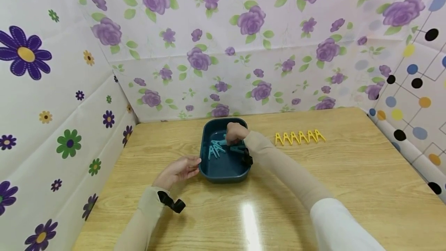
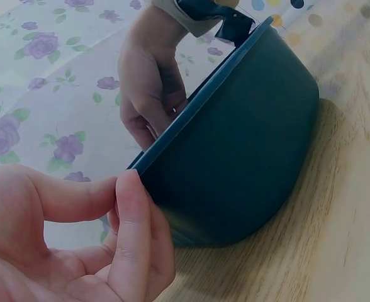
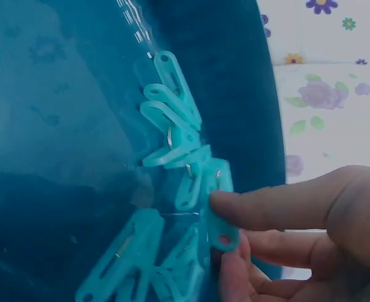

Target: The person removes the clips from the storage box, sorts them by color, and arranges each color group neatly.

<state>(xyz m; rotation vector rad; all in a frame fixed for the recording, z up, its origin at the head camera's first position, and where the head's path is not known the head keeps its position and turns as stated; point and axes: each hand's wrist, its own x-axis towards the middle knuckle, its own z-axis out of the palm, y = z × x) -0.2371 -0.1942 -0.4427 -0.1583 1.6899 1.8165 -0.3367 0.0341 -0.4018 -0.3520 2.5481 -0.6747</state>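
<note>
A dark blue plastic basin (image 1: 223, 178) stands on the wooden table, with several teal clothespins (image 1: 216, 148) lying loosely inside. My left hand (image 1: 181, 169) pinches the basin's left rim between thumb and fingers, plain to see in the left wrist view. Inside the basin, near its far end, is my right hand (image 1: 237, 131). In the right wrist view its thumb and fingers pinch one teal clothespin (image 3: 221, 214) close to the wall. More teal clothespins (image 3: 125, 248) lie around that one. The right hand's fingertips are hidden in the head view.
Several yellow clothespins (image 1: 299, 137) stand in a row on the table (image 1: 150, 142), right of the basin. Flower-patterned cloth (image 1: 198, 59) covers the back wall, and patterned side walls bound the table left and right. A black camera (image 1: 170, 201) is strapped to the left wrist.
</note>
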